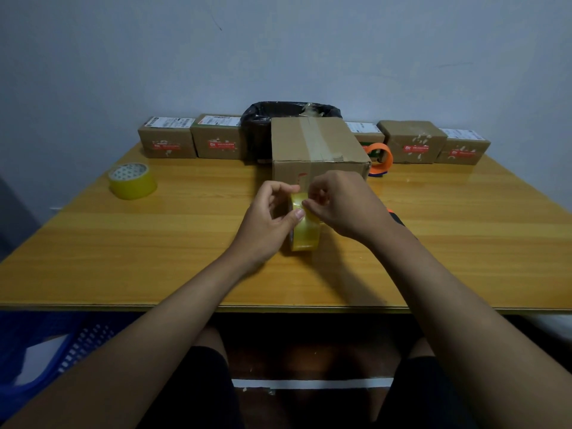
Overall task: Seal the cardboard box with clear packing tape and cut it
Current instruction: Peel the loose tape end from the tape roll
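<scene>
Pale blue wall [309, 51] is seen behind a yellow wood-grain table [154, 243], which fills the middle of the view. At the table's far centre a large cardboard box [315, 144] is set, its top flaps closed and crossed by a strip of tape running from far to near. Behind it, a bin lined with a black bag [263, 119] is partly hidden. A row of small labelled parcels [192, 137] is ranged along the far edge, to left and right of the box. An orange tape dispenser [380, 157] is placed just right of the box. A second tape roll [132, 180] is laid flat at the far left, well apart from the hands. Just near the box, a roll of clear packing tape [305, 227] is stood on edge on the table. The roll is held by the left hand [266, 218], fingers curled round it and thumb pressed on its upper rim. The right hand [343, 202] is closed in a pinch at the top of the roll; whether the tape end is caught cannot be told.
</scene>
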